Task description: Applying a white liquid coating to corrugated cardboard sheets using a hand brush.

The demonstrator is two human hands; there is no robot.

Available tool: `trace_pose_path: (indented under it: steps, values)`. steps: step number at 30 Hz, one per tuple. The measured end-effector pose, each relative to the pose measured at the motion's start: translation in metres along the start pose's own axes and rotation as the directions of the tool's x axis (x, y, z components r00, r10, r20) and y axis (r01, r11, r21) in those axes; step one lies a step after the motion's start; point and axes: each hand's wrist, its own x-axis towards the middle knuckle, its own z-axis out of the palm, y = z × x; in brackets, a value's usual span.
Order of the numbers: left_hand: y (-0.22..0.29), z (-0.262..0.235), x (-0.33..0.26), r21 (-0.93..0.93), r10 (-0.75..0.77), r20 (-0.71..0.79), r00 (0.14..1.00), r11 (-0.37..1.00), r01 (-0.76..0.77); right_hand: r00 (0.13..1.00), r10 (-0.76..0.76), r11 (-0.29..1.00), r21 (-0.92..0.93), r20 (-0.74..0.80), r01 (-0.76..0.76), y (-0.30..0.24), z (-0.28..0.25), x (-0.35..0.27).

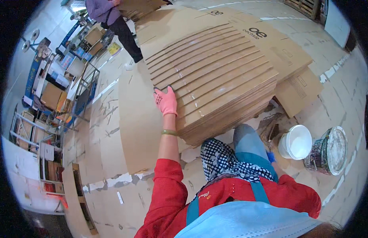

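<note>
My left hand (166, 102), in a pink glove with dark fingertips, lies on the left edge of a stack of cardboard sheets (227, 85). Its thumb and fingers are apart. The sheets are fanned out in overlapping steps, with their edges showing as parallel strips and a line of shiny wet-looking spots across them. My right hand (272, 158) is low at my right side, beside my knee and near a white bucket (296, 142). Something blue shows there, and the fingers are mostly hidden, so I cannot tell what they hold.
Larger flat cardboard sheets (287, 51) lie under and beyond the stack. A stained, lidded bucket (330, 150) stands right of the white one. Another person (112, 23) handles cardboard at the far left. Machinery and a metal rack (83, 95) line the left; a wooden pallet (303, 7) is far right.
</note>
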Motion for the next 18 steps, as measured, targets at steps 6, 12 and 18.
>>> trace_pose_path:
  steps: [6,12,18]
  values:
    - [-0.041,-0.003,0.030,-0.115,0.199,0.036,0.979,0.974,-0.193,0.973,-0.034,0.646,0.738,-0.228,0.196,0.033,-0.137,0.079]
    - [-0.067,-0.054,-0.038,-0.481,-0.176,0.464,0.868,0.773,0.414,0.643,-0.063,0.697,0.428,-0.763,0.576,-0.052,-0.303,0.204]
    - [-0.035,-0.048,-0.094,-0.444,0.003,0.464,0.886,0.866,0.229,0.801,-0.488,0.791,0.213,-0.348,0.574,-0.019,-0.256,0.340]
